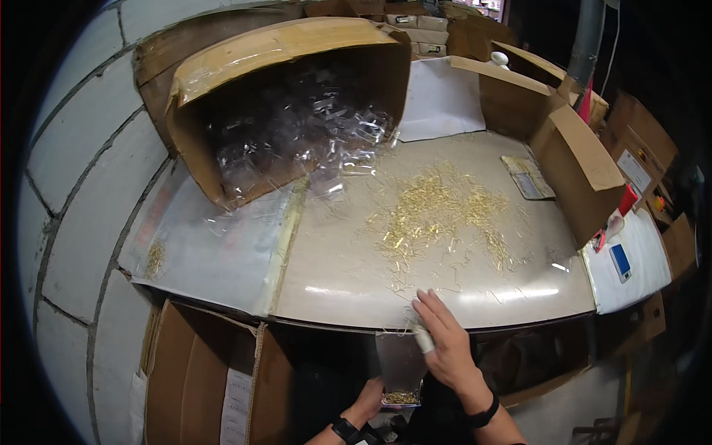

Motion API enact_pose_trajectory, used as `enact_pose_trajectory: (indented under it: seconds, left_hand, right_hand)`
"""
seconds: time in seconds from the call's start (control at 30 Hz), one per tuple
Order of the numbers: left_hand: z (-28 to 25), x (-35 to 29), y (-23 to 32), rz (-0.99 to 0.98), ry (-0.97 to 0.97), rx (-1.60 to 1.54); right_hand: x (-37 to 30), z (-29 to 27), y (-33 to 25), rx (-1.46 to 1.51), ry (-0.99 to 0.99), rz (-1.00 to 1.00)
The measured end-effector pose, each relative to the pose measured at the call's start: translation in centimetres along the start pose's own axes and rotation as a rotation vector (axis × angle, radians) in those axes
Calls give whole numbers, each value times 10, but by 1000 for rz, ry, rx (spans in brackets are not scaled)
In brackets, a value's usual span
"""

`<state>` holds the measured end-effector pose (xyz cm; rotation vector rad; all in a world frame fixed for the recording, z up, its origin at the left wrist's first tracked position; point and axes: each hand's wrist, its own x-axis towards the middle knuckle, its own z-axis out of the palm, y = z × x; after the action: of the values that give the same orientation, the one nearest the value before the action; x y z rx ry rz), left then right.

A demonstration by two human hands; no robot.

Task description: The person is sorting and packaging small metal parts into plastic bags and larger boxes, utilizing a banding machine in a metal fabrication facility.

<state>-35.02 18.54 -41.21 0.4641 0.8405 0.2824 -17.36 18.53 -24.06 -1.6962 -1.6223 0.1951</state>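
My left hand (366, 404), a dark band on its wrist, grips a small clear plastic box (400, 371) from the side, below the table's front edge. A small heap of gold wire hooks (401, 398) lies in the bottom of the box. My right hand (447, 341) is above and beside the box at the table edge, its fingers stretched out and a white wrap around the thumb. Thin wire pieces show by the thumb tip; whether they touch it I cannot tell. More gold hooks (423, 211) are spread over the middle of the tabletop (334, 267).
A large cardboard box (289, 37) lies on its side at the back left, with clear plastic boxes (319, 141) spilling out. Cardboard walls (582, 163) border the right. A blue-screened device (621, 263) rests at the right. An open carton (200, 356) stands below left.
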Motion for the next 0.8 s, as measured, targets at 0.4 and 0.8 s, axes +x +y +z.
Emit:
enact_pose_trajectory:
  seconds: [0.4,0.8]
  left_hand:
    - [-2,0,-10,62,-72,53]
    - [-33,-36,-23,-44,-155,59]
  right_hand:
    - [-92,-27,-14,14,-214,-15]
    - [-153,-16,-2,85,-392,166]
